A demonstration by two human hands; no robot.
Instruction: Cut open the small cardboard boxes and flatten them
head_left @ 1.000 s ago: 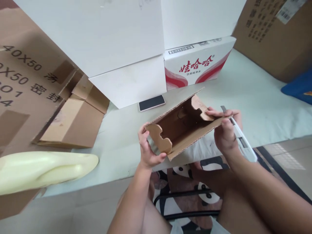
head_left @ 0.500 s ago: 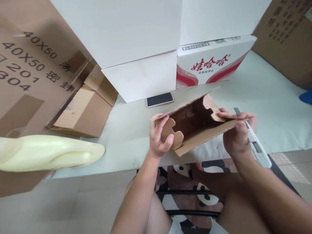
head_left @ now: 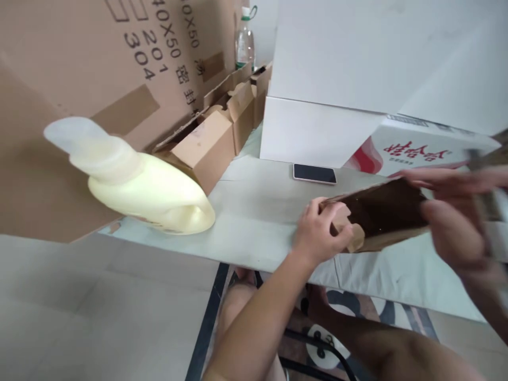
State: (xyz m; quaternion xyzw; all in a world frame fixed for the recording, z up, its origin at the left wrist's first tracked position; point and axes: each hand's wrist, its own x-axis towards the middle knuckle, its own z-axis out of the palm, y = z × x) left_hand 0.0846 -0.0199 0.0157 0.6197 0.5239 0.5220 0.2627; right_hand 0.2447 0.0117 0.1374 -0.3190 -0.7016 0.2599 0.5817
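Observation:
A small brown cardboard box (head_left: 391, 211) is held with its open side facing me, above the near edge of the cloth-covered table. My left hand (head_left: 321, 230) grips its left end, fingers over the rim and thumb against the notched end flap (head_left: 353, 233). At the right end is my right hand (head_left: 460, 222), smeared by motion, with its fingers at the box's rim. A white utility knife (head_left: 498, 233) is blurred in that hand, its blade pointing up and away. Part of the knife is hidden by the hand.
A phone (head_left: 315, 173) lies beyond the box. White cartons (head_left: 317, 129) and a red-and-white carton (head_left: 420, 148) line the back. Leftward are a pale yellow bottle (head_left: 146, 190), small brown boxes (head_left: 214, 140), a clear bottle (head_left: 245, 45) and a large printed carton (head_left: 79, 69).
The view has swung left, so things appear farther right. My right hand has shifted its hold at the box's right end and blurs with the knife. My left hand keeps its grip.

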